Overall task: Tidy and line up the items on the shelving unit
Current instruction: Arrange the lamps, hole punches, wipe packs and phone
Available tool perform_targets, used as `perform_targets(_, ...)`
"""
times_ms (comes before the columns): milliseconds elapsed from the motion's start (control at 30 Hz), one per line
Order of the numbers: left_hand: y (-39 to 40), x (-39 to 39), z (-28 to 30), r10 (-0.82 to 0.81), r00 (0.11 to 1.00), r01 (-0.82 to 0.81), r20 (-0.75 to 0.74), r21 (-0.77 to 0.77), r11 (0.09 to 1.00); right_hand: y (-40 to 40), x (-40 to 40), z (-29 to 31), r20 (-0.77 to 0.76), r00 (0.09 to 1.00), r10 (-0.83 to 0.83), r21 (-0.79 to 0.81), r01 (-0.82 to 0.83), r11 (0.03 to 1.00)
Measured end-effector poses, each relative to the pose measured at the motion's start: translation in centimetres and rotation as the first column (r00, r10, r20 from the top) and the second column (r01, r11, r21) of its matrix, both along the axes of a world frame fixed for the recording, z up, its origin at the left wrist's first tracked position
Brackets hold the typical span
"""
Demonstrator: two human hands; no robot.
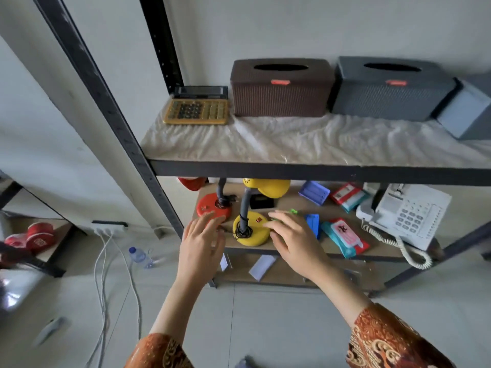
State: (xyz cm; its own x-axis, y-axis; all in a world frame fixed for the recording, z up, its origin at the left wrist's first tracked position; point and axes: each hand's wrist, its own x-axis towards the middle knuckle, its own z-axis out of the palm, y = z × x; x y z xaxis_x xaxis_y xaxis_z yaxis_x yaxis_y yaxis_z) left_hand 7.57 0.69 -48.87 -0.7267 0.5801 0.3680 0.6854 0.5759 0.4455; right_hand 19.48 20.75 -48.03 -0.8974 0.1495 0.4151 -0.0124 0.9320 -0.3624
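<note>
Between the two hands, on the middle shelf (292, 205), stands the yellow lamp (251, 231): its round base sits just ahead of both palms, cord wound round the foot of the neck, the grey neck rising up and away from the hands to a yellow shade tucked under the shelf above. The left hand (202, 240) is spread flat, fingers loose, with its fingertips over the near edge of the red lamp (214, 207) base and nothing gripped; the right hand (292, 236) is likewise open, fingers extended beside the yellow base — something green shows at its fingertips, but I cannot tell whether it is held. Above the hands the top shelf looks finished: the calculator (198, 110), brown tissue box (281, 87) and grey tissue box (390, 88) sit in a row along the back. Right of the right hand, much is left — the blue item (313, 224), the wipes packs (345, 239) and the purple tray (314, 192) lie askew, their long axes at differing angles, and the telephone (409, 213) sits skewed with its coiled cord dangling over the front edge. By my estimate, roughly a third is done.
</note>
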Motion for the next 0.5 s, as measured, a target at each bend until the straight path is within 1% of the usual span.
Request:
perform_targets(133,0.5,1.3,-4.3,-0.030,0.992,0.043,0.124,-0.100,0.994,0.6,2.3,-5.3,0.115,0.993,-0.017,-0.130,0.032,0.991)
perform_targets(200,1.3,0.7,-7.1,-0.040,0.992,0.057,0.124,-0.133,0.989,1.2,2.2,-8.5,0.151,0.988,-0.040,-0.144,0.062,0.988)
perform_targets(267,2.5,-0.6,-10.7,-0.057,0.995,0.069,0.085,-0.152,0.986,2.3,1.1,-12.2,0.157,0.986,-0.059,-0.145,0.082,0.986)
perform_targets(400,4.7,-3.5,-19.2,-0.052,0.999,0.049,-0.016,-0.150,0.988,4.6,-3.0,-20.6,0.079,0.991,-0.107,-0.117,0.116,0.986)
perform_targets(500,5.7,-4.9,-25.5,-0.029,0.998,0.022,-0.059,-0.113,0.993,6.0,-6.5,-26.5,-0.072,0.989,-0.133,-0.112,0.124,0.986)
